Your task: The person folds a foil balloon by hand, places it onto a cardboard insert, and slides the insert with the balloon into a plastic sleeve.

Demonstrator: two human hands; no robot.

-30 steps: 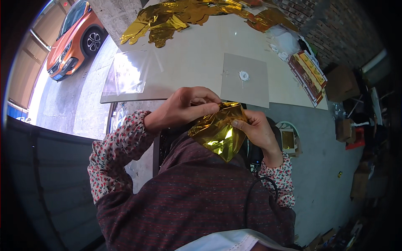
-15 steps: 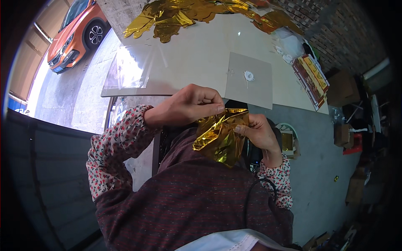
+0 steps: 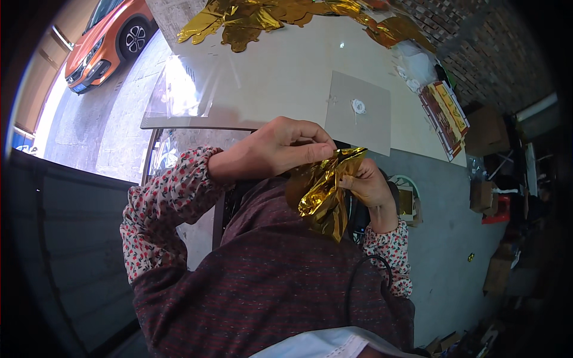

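Between my two hands, in front of my chest and just off the table's near edge, hangs a crumpled gold foil balloon [image 3: 322, 200], flat and shiny. My left hand [image 3: 283, 148] pinches its upper edge between thumb and fingers. On its right side my right hand [image 3: 365, 182] grips the foil, thumb on top. The lower part droops in folds toward my lap. A coil of white ribbon [image 3: 358, 107] lies on a grey square board [image 3: 376, 128] at the table's near edge, just beyond my hands.
More flat gold foil balloons [image 3: 242, 30] pile along the far side of the pale table [image 3: 274, 77]. Clear plastic bags [image 3: 179, 98] lie at its left. A printed card pack [image 3: 444, 119] and a white plastic bag [image 3: 415, 62] sit at the right. Cardboard boxes [image 3: 482, 194] stand on the floor.
The foil has shifted slightly right and is now more bunched and folded. My left hand has moved right along its upper edge. My right hand keeps its grip.
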